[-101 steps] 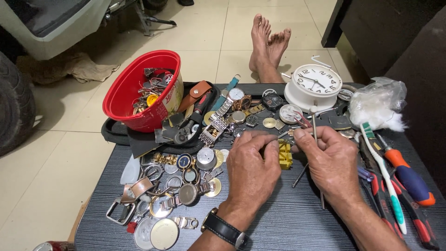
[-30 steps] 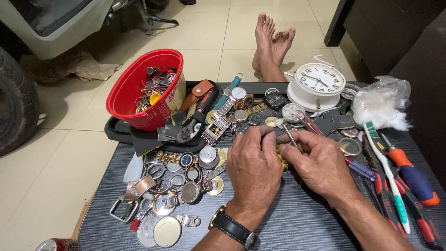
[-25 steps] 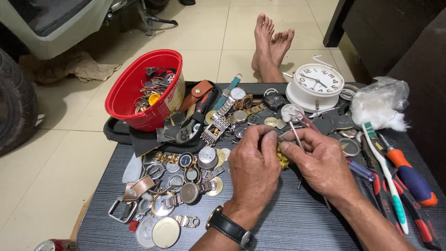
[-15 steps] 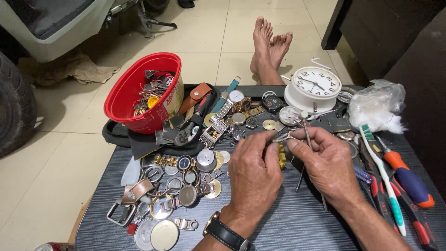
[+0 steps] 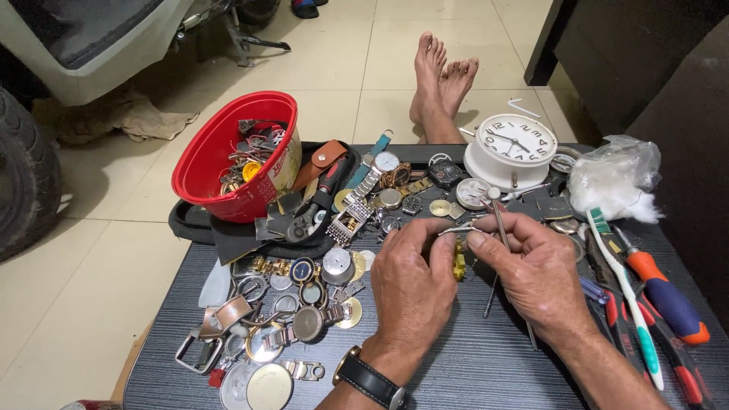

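My left hand pinches a small metal part; my right hand, grasping a thin tool, has lifted its tip upright again. So the work on the part pauses now; the yellow piece lies beneath.

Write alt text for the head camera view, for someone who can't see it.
A person's left hand and right hand meet over a dark table, pinching a small metal part, the right also holding a thin metal tool. Around them lie watch parts, a red bowl and a white alarm clock.

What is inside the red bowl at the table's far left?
The red bowl holds a heap of metal watch parts and straps, with one yellow round piece on top. Anything lower in the heap is covered.
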